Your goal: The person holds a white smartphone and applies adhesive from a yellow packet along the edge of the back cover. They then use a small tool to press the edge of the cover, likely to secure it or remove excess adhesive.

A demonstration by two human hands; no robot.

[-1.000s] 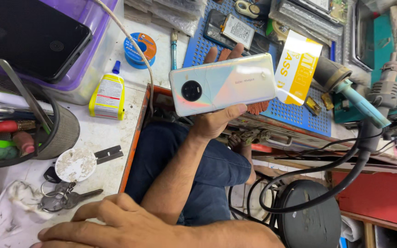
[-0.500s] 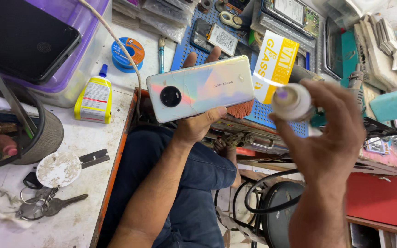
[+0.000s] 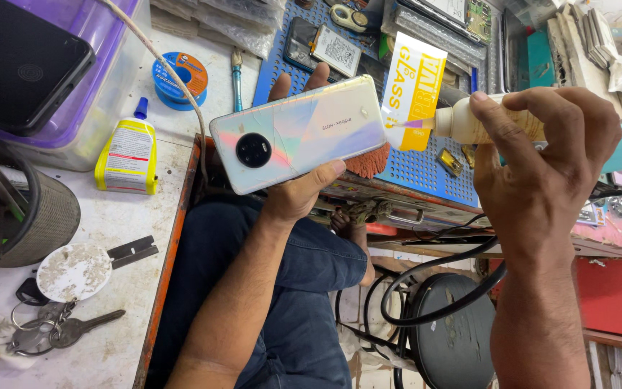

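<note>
Smartphone with an iridescent, cracked glass back and a round black camera ring (image 3: pixel 298 135), held face-down in the air above the person's lap, off the front edge of the worktop, lies across the left hand (image 3: pixel 304 189), whose fingers wrap its far long edge while the thumb presses the near one; the right hand (image 3: pixel 541 155) is closed around a small white plastic squeeze bottle (image 3: pixel 485 122), its fine nozzle aimed at the phone's short end, close to it though contact cannot be made out. Judging by the cracks, the back looks brittle and slick, a light, stiff slab best gripped by its long side rims rather than across the damaged panel. On the pale, stained worktop (image 3: pixel 109 338) near its front edge sit one yellow glue bottle with a blue cap (image 3: pixel 127 151), one blue-and-orange solder spool (image 3: pixel 179 75), one round white lid (image 3: pixel 74 271), and two keys on a ring (image 3: pixel 52 330); one black phone (image 3: pixel 19 61) rests on a purple plastic box (image 3: pixel 102 43) at the far left corner
</note>
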